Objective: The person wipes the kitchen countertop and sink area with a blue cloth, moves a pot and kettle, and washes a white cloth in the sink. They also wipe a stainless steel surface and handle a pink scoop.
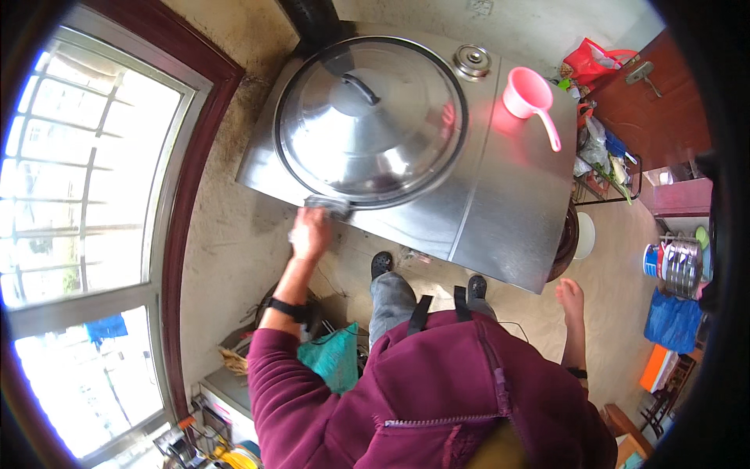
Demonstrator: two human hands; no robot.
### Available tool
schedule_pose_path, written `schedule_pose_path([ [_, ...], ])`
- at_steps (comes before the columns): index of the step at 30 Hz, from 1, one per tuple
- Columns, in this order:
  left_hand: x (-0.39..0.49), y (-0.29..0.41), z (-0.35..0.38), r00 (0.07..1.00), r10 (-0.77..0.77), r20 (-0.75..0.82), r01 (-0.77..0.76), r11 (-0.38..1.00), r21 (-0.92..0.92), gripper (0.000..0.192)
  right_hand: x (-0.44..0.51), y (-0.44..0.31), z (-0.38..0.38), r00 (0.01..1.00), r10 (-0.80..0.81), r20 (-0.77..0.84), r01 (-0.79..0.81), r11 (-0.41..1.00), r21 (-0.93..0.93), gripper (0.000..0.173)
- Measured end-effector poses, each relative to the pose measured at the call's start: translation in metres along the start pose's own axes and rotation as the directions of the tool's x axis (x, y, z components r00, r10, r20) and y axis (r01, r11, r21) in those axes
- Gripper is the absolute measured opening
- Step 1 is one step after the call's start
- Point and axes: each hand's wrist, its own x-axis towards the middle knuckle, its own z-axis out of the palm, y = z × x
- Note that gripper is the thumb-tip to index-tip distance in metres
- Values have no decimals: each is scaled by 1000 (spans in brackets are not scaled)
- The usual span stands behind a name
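At the near left edge of a stainless-steel stove top point(404, 227), my left hand point(310, 234) grips a grey rag point(328, 206). The rag lies against the rim of a large domed steel wok lid point(375, 152), which has a dark handle on top. My right hand point(570, 296) hangs beside the stove's near right corner, apart from it, with nothing visible in it and its fingers loosely bent. Farther back on the steel surface stand a pink plastic water ladle point(524, 94) and a small round ringed metal cover point(472, 62).
A barred window point(88, 176) fills the left side. A rack with bags and vegetables point(606, 158) stands right of the stove, near a brown door point(656, 99). A white basin point(584, 235) rests low beside the stove. A teal sack point(334, 357) lies below my left arm.
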Motion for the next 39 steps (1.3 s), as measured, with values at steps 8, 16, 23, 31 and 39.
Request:
schedule_pose_path([
  [8, 213, -149, -61, 988, -52, -145, 57, 998, 31, 23, -104, -32, 112, 985, 150, 85, -146, 988, -51, 25],
  [16, 361, -217, 18, 983, 176, 54, -180, 979, 95, 34, -180, -45, 150, 989, 145, -25, -147, 961, -236, 26],
  [23, 294, -267, 52, 960, 112, 256, -129, 990, 52, 48, -196, -60, 171, 976, 214, 28, -194, 927, -322, 28],
  [31, 134, -213, 10, 997, 30, 65, -42, 980, 192, 45, -156, -67, 193, 981, 75, 179, -2, 926, -378, 27],
  [39, 31, -77, 28, 998, -57, -18, 59, 976, 212, 45, -128, -52, 184, 946, -117, 302, 263, 823, -503, 26],
])
